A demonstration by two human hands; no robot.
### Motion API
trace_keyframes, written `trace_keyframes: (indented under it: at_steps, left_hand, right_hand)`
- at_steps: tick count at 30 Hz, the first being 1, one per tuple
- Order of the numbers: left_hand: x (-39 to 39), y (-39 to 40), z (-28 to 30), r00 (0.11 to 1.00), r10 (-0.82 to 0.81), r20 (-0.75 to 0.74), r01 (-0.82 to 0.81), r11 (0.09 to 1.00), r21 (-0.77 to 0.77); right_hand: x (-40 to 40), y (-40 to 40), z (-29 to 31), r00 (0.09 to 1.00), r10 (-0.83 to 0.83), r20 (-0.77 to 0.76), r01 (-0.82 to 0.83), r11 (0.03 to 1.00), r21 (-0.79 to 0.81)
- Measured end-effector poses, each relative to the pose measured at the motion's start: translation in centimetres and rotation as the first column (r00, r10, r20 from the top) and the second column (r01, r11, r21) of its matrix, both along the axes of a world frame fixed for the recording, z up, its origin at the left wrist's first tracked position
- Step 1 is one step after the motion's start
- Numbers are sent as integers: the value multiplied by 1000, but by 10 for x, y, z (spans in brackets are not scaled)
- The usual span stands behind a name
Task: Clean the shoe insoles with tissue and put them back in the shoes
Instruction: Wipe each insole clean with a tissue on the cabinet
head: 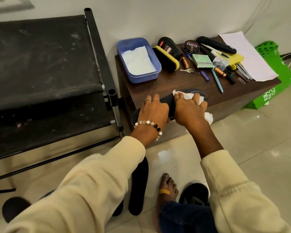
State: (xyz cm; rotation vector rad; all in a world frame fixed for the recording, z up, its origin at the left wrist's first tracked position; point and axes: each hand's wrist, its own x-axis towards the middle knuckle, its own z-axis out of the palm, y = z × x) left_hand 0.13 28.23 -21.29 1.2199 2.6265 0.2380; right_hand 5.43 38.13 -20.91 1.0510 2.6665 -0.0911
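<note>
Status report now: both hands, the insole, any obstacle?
Left hand presses black insole flat on brown wooden table. Right hand grips white tissue, wiping it. Second black insole on floor. Nothing blocking.

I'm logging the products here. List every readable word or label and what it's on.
"Cherry" on the lid of the polish tin.
"Cherry", printed sideways and partly hidden, on the black bottle.
Large white letters on the green bag, cut off; only fragments like "OD", "IN", "ES" show.
Small print on the tin's rim, the bottle's red badge and the green notepad: too small to read.
</note>
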Motion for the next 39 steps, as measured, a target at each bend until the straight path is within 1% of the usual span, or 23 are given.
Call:
trace_keyframes:
  at_steps: [2, 6, 12, 17, 22, 26, 28, 31, 33, 36, 39]
  left_hand:
    - [0, 0, 1, 1000, 12, 10, -12, 1000, -2]
    - [1, -1, 1, 1000, 19, 1, -19, 1000, -1]
    - [2, -1, 2, 1000, 22, 7, -22, 1000, 1]
    - [2, -1, 0, 1000, 24, 0, -24, 1000, 11]
    - [1, -1, 1, 1000, 26, 9, -26, 1000, 7]
    - [1, -1, 1, 1000, 25, 9, -25, 1000, 1]
    - [0, -1, 1, 1000, 20, 13, -20, 1000, -3]
    - [0, -1, 2, 1000, 19, 25, -19, 1000, -12]
    - [-1, -1, 2, 999, 25, 26, -24, 1000, -10]
    - [0, -1, 2, 999, 25, 23, -25, 1000, -10]
    - [1, -1, 2, 1000, 29, 10, -29, 1000, -7]
  right_hand:
    - [0, 8, -1, 1000, -8, -5, 8, 1000, -3]
    - [8, 25, -1, 996, -90, 17, 90, 996, 19]
    - [-2, 14, -2, 1000, -4, -7, 4, 1000, -20]
    - [9, 29, 0, 995, -101, 9, 101, 995, 10]
    - [2, 18, 0, 1000, -5, -15, 5, 1000, -15]
    - [9, 29, 4, 997, -79, 8, 79, 997, -3]
    - [8, 21, 5, 998, -53, 15, 53, 999, -1]
    - [5, 13, 8, 1000, 11, 11, -11, 999, -49]
    - [11, 19, 11, 1000, 0, 17, 1, 999, -50]
    - [25, 26, 13, 997, -58, 42, 57, 998, 7]
    - [28, 14, 15, 998, 9, 69, -8, 1000, -29]
